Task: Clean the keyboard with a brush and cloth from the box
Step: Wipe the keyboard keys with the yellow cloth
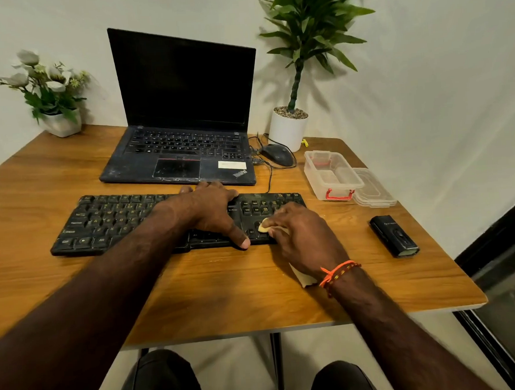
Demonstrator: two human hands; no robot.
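A black keyboard (107,223) lies across the middle of the wooden table (68,182). My left hand (212,211) rests flat on the keyboard's right-centre, fingers spread, thumb at the front edge. My right hand (301,237) presses a pale yellow cloth (263,225) onto the keys at the keyboard's right end; a corner of the cloth pokes out under my wrist. A clear plastic box (330,175) with red clips stands open to the right, its lid (373,187) beside it. A black brush (394,236) lies on the table right of my right hand.
An open black laptop (184,109) stands behind the keyboard. A wired mouse (278,154) and a white potted plant (289,126) are at the back right, a flower pot (62,124) at the back left. The table's edge runs close on the right.
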